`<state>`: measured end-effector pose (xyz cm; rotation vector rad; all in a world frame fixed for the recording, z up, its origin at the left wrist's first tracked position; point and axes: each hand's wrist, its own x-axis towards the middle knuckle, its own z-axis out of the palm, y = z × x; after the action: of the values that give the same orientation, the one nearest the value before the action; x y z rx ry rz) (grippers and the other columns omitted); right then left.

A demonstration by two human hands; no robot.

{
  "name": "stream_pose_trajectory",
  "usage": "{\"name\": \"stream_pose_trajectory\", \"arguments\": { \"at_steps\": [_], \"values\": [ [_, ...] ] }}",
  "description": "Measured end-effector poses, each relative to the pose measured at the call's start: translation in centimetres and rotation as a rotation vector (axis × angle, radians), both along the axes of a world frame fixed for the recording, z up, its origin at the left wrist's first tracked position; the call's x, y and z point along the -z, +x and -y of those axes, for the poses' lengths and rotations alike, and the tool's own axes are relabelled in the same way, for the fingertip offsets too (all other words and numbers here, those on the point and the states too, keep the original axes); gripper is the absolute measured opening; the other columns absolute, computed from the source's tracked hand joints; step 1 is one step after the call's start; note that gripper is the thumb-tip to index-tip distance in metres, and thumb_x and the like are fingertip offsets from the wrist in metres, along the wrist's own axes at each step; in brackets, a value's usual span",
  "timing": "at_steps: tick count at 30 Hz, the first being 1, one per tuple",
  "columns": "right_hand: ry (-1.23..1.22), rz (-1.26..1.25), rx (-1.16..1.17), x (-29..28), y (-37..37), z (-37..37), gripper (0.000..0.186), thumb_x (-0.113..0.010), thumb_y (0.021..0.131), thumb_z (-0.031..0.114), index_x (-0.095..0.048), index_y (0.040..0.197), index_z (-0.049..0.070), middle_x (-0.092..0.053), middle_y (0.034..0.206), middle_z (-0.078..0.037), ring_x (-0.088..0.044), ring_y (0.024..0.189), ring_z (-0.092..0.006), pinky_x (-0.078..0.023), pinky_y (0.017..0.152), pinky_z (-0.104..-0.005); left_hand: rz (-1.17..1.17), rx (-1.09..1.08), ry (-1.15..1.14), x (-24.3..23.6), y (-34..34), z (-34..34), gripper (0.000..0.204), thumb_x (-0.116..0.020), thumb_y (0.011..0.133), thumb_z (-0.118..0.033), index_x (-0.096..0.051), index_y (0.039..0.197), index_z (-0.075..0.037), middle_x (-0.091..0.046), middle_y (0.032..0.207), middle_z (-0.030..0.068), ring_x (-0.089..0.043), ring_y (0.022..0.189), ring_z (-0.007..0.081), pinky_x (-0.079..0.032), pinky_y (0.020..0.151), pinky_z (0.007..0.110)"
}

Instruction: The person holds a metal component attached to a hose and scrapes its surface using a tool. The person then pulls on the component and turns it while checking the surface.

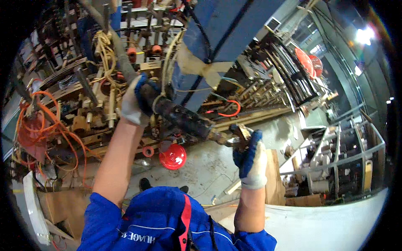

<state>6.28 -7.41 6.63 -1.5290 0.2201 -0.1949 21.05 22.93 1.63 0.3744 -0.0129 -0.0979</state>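
Observation:
A thick dark hose [119, 50] runs down from the upper left into a worn black cylindrical body [182, 119], which slants across in front of me. My left hand [139, 99], in a white glove with blue palm, is wrapped round the upper part of that body. At the lower right the body narrows to a metal end fitting [221, 137]. My right hand [251, 159], gloved alike, is closed round a rusty metal piece [241, 134] at the fitting's tip. Whether that piece is joined to the fitting I cannot tell.
A blue steel column [234, 37] stands ahead. Racks with many metal parts lie left and right of it. Orange hose [46, 125] hangs at the left, tan rope [104, 54] nearby. A red dome [172, 157] is below the body. A metal-framed bin [335, 159] stands right.

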Motion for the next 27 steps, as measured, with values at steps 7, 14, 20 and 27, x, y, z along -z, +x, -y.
{"name": "stream_pose_trajectory", "arguments": {
  "at_steps": [7,14,20,27],
  "values": [
    [-0.048,-0.038,-0.085,-1.8,-0.5,-0.5,0.068,-0.044,0.099,0.067,-0.065,0.118,0.004,-0.048,0.07,0.005,-0.038,0.055,-0.0048,-0.029,0.049,-0.0234,0.0,-0.004,-0.006,0.0,0.4,0.1,0.018,-0.052,0.104,-0.023,-0.057,0.093,-0.01,-0.061,0.078,0.0038,-0.063,0.073,0.0211,-0.057,0.069,0.036],
    [-0.042,-0.005,-0.118,-1.5,-0.4,-0.3,0.07,-0.043,0.099,0.067,-0.064,0.119,0.003,-0.047,0.069,0.005,-0.037,0.055,-0.0048,-0.028,0.049,-0.0233,0.117,0.087,-0.1,1.7,1.3,-0.6,0.017,-0.054,0.103,-0.023,-0.058,0.098,-0.007,-0.066,0.084,0.0083,-0.067,0.079,0.0236,-0.059,0.073,0.037],
    [-0.03,-0.014,-0.107,-1.5,-0.6,-0.3,0.069,-0.043,0.099,0.066,-0.064,0.118,0.003,-0.047,0.07,0.005,-0.037,0.055,-0.0046,-0.028,0.048,-0.0233,0.021,-0.004,-0.072,0.8,-1.0,0.3,0.02,-0.055,0.102,-0.027,-0.059,0.108,-0.008,-0.069,0.094,0.0099,-0.069,0.088,0.0263,-0.059,0.08,0.042],
    [0.01,-0.069,-0.066,-1.3,-0.9,-0.5,0.066,-0.044,0.1,0.064,-0.065,0.115,0.004,-0.047,0.067,0.005,-0.038,0.053,-0.0053,-0.028,0.047,-0.0233,-0.022,-0.08,-0.068,-0.9,-6.9,4.9,0.027,-0.049,0.106,-0.035,-0.06,0.105,-0.011,-0.067,0.092,0.0065,-0.068,0.087,0.0218,-0.058,0.08,0.038]
  ]
}}
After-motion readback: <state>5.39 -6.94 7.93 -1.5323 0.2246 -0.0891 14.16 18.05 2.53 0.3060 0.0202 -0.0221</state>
